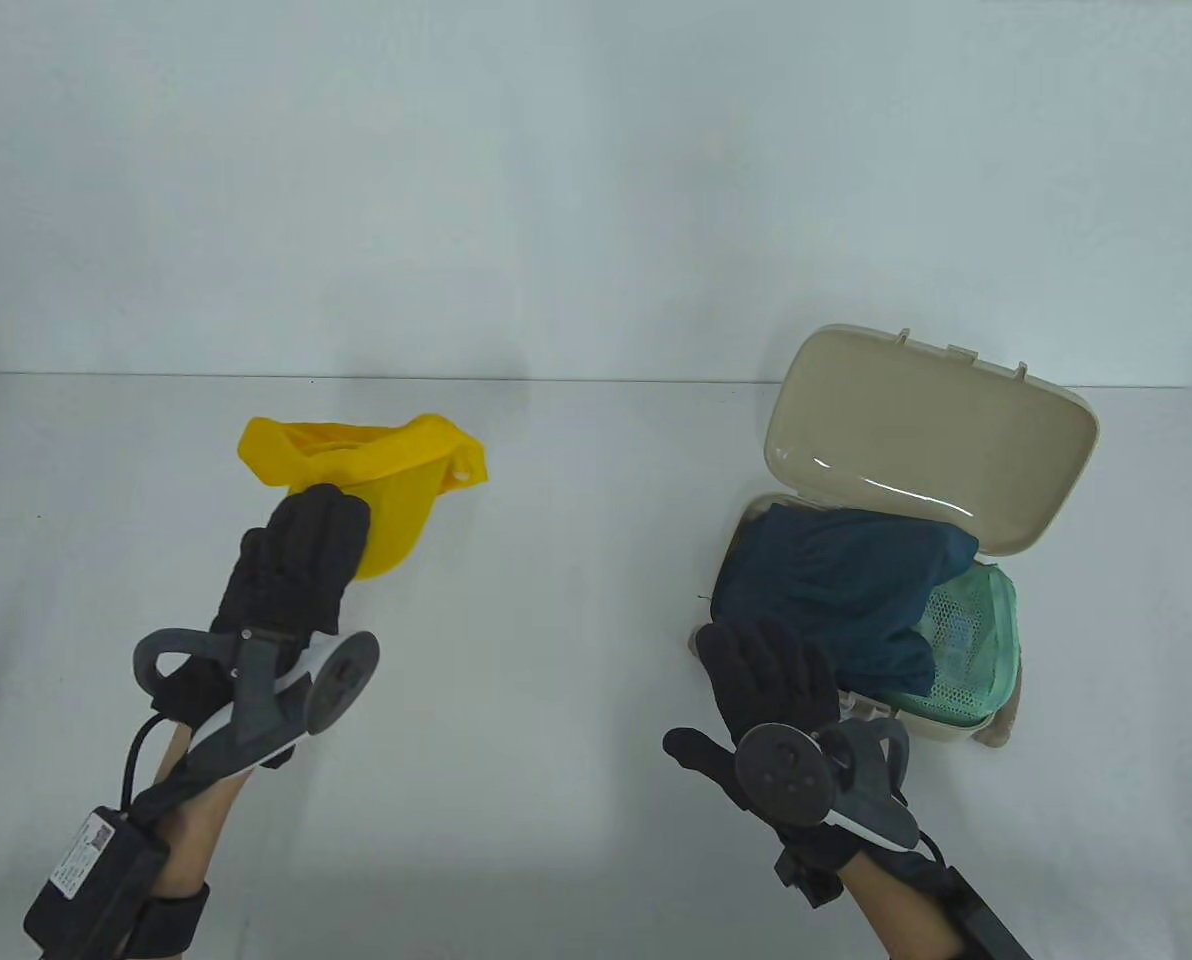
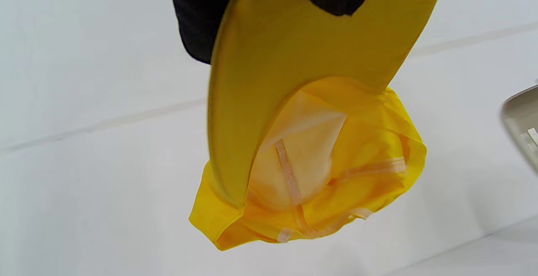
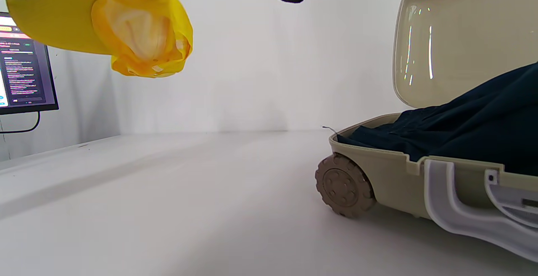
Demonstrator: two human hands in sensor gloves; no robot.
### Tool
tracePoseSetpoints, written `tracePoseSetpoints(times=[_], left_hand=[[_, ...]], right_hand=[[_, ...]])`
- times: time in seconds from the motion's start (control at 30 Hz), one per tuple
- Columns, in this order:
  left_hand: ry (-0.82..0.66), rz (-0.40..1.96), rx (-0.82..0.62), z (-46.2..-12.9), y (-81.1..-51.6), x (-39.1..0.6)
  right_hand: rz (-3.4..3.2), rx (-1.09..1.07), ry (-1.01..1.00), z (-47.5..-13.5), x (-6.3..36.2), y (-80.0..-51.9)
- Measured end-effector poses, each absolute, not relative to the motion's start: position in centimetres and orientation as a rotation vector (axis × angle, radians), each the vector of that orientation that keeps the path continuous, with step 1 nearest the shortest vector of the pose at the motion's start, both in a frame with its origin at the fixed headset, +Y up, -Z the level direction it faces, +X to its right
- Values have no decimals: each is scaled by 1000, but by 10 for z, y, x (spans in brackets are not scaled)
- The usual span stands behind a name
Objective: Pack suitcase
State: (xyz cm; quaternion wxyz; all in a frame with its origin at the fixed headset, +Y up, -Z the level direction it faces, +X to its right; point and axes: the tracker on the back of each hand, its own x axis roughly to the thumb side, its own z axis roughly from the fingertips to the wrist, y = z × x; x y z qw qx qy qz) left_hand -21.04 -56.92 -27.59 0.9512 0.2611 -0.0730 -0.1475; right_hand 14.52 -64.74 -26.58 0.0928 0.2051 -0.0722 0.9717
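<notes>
My left hand (image 1: 301, 560) grips a yellow cap (image 1: 396, 490) by its brim and holds it above the table at the left. The cap also shows in the left wrist view (image 2: 311, 141), crown hanging down, and in the right wrist view (image 3: 138, 36). A small beige suitcase (image 1: 946, 735) lies open at the right, its lid (image 1: 931, 440) raised. A dark blue garment (image 1: 836, 590) and a green mesh pouch (image 1: 966, 640) lie in it. My right hand (image 1: 771, 670) is flat, fingers spread, at the suitcase's near left corner, holding nothing.
The white table (image 1: 556, 620) runs between the cap and the suitcase. A monitor (image 3: 23, 70) stands off the table at the far left of the right wrist view. The suitcase wheel (image 3: 344, 185) rests on the table.
</notes>
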Motion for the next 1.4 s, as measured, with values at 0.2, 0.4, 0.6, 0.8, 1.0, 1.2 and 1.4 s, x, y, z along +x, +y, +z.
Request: tracePoseSetpoints(times=[0.2,0.4,0.6,0.8,1.0,1.2,1.4], left_hand=[[-283,-315,595,-251,-588,-169],[-362,-315,633,-240,-608,-152],[-406,-302,627,-242,-616,-150],[-443,-300,638,-237,-617,-147],[-470,-294,680,-227,-615,-144],[-472,-286,719,-219,-609,-146],[-467,-275,751,-213,-606,-149]], right_hand=[[2888,602,-177,-269,146,-651],[2868,569,-132,-273,145,-651],[2875,525,-112,-297,134,-617],[2809,455,-81,-346,116,-548],[2656,421,250,-401,93,-528],[2415,382,621,-451,76,-561],[2107,404,912,-473,69,-616]])
